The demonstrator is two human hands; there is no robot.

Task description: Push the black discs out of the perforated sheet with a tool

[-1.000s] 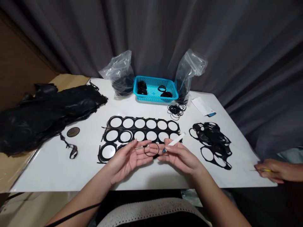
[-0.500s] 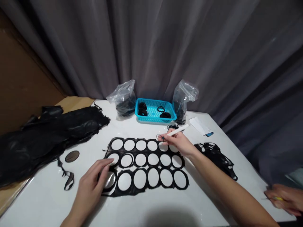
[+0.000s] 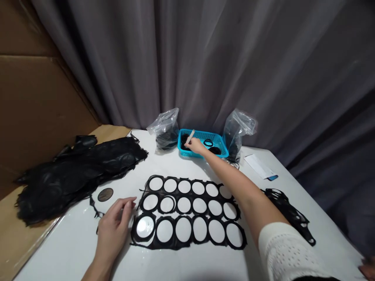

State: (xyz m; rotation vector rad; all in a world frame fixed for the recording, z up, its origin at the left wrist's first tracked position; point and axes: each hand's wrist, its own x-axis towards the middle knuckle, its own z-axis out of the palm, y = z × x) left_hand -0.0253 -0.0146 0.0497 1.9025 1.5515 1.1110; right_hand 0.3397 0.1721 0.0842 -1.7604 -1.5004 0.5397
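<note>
My right hand reaches over the near left side of a blue plastic basket, fingers closed round a slim white pen-shaped tool. Black rings lie in the basket; whether the hand touches those on the left cannot be made out. My left hand rests open on the white table, thumb and fingers apart and holding nothing. Just right of it lies a flat black rubber-like sheet with rows of large round holes. A loose thin ring sits at one hole in the middle row.
Clear bags with black contents, a left bag and a right bag, flank the basket. Black sheets are piled at left, near a dark disc. Black scraps and white paper lie right. Another person's hand shows at the right edge.
My right hand has moved from the sheet's top row away to the basket, still with the white tool. My left hand has lifted off the sheet's left edge. The view has shifted.
</note>
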